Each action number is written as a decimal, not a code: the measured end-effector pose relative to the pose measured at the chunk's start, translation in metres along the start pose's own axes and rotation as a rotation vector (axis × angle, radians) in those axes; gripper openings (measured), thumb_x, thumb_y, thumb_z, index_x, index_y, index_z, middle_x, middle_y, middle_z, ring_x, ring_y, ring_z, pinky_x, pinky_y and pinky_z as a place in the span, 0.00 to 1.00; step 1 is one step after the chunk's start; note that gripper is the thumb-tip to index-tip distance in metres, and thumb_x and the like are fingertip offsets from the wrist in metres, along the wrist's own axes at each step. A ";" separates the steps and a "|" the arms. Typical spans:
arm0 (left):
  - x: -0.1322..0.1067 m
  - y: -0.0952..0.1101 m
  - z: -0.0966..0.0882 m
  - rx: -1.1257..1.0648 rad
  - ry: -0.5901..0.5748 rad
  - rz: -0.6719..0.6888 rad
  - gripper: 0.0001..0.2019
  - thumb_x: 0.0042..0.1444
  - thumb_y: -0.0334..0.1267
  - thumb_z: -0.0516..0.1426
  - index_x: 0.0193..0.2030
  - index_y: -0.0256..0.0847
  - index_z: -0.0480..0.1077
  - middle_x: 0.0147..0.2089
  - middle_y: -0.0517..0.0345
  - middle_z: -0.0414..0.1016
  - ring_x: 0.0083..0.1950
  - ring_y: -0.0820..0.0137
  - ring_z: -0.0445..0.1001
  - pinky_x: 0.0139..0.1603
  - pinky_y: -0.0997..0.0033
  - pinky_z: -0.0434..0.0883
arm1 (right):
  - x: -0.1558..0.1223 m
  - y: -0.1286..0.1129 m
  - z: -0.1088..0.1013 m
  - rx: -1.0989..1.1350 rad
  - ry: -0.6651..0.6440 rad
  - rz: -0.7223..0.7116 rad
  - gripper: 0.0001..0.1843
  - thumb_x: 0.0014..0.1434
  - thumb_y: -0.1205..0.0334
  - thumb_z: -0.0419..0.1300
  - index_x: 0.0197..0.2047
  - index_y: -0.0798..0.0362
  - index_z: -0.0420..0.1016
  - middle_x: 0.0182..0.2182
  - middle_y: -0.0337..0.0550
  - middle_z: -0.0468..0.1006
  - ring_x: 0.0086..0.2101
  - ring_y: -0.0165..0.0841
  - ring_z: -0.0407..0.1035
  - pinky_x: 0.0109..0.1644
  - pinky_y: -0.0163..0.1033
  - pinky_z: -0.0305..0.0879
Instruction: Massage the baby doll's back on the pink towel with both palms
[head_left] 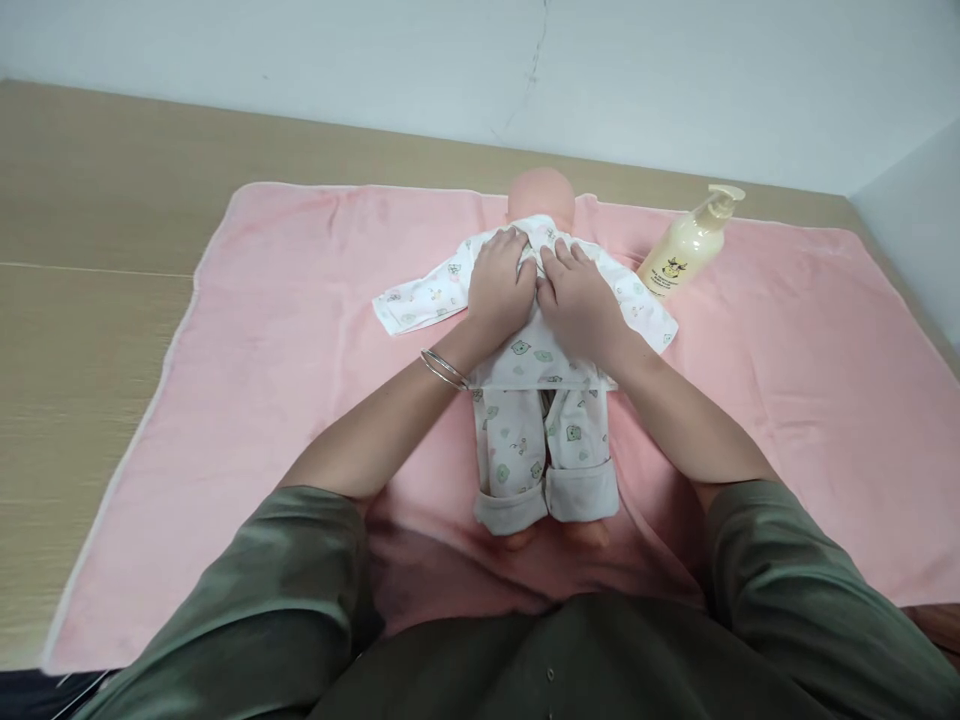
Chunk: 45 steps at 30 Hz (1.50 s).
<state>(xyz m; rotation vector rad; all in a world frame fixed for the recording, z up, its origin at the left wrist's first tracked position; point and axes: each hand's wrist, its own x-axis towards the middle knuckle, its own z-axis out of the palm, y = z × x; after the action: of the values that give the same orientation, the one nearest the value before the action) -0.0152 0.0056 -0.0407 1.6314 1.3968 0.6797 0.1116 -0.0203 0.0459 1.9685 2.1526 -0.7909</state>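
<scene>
A baby doll (541, 196) lies stretched out with its bald head at the far end; no face shows. It wears a white printed shirt (521, 350) with the sleeves spread to both sides. Its matching trousers (517, 440) have turned-up cuffs, and bare feet poke out below. My left hand (502, 285) rests on the upper left of the doll's torso, fingers stretched toward the neck. Beside it, my right hand (579, 305) lies on the upper right of the torso with fingers slightly apart. The thumbs are close together near the middle.
A pink blanket (300, 330) lies under the doll on a wooden table (90, 200). To the right of the doll, a cream-coloured pump bottle (686, 250) leans or lies tilted near the right sleeve. A white wall (375, 70) with a crack rises behind the table.
</scene>
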 end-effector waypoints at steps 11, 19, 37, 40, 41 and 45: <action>-0.011 0.001 0.003 -0.063 0.108 -0.077 0.21 0.65 0.47 0.50 0.59 0.40 0.71 0.67 0.47 0.69 0.72 0.56 0.62 0.78 0.52 0.54 | 0.015 0.021 0.001 0.140 0.136 -0.090 0.29 0.68 0.58 0.44 0.70 0.54 0.59 0.71 0.49 0.56 0.71 0.45 0.46 0.75 0.60 0.46; -0.013 -0.002 0.004 -0.087 0.165 -0.064 0.24 0.68 0.53 0.44 0.57 0.41 0.72 0.64 0.47 0.72 0.70 0.58 0.64 0.76 0.53 0.56 | 0.008 0.003 0.004 0.074 0.089 -0.080 0.28 0.64 0.65 0.47 0.67 0.57 0.63 0.71 0.51 0.56 0.72 0.47 0.45 0.75 0.61 0.42; -0.013 0.002 0.002 -0.049 0.184 -0.030 0.29 0.69 0.56 0.40 0.54 0.39 0.73 0.60 0.44 0.75 0.66 0.56 0.69 0.72 0.50 0.62 | 0.009 0.003 0.003 0.107 0.127 -0.068 0.28 0.67 0.64 0.49 0.69 0.53 0.60 0.73 0.48 0.51 0.73 0.46 0.41 0.75 0.64 0.39; -0.011 -0.002 0.002 -0.044 0.185 -0.031 0.22 0.67 0.50 0.46 0.55 0.40 0.74 0.60 0.45 0.75 0.65 0.57 0.70 0.72 0.52 0.62 | 0.007 0.001 0.001 0.081 0.048 -0.075 0.28 0.67 0.65 0.48 0.69 0.56 0.61 0.72 0.52 0.53 0.72 0.47 0.44 0.75 0.65 0.39; -0.010 -0.003 0.002 -0.047 0.178 -0.027 0.21 0.66 0.48 0.48 0.55 0.40 0.74 0.60 0.45 0.75 0.66 0.58 0.70 0.73 0.52 0.62 | 0.006 0.001 -0.002 0.079 0.017 -0.085 0.27 0.67 0.65 0.48 0.68 0.56 0.62 0.72 0.53 0.53 0.72 0.48 0.45 0.75 0.66 0.40; -0.003 -0.007 -0.006 -0.084 0.131 0.009 0.19 0.64 0.44 0.49 0.55 0.42 0.74 0.61 0.47 0.75 0.65 0.60 0.71 0.72 0.54 0.64 | 0.000 0.010 -0.044 0.126 0.018 -0.072 0.28 0.65 0.68 0.48 0.67 0.53 0.63 0.72 0.50 0.53 0.71 0.49 0.46 0.74 0.65 0.45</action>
<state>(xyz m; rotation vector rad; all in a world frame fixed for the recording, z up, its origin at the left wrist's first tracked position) -0.0245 0.0039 -0.0437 1.5513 1.4343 0.8524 0.1330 -0.0002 0.0808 1.9724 2.2479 -0.9454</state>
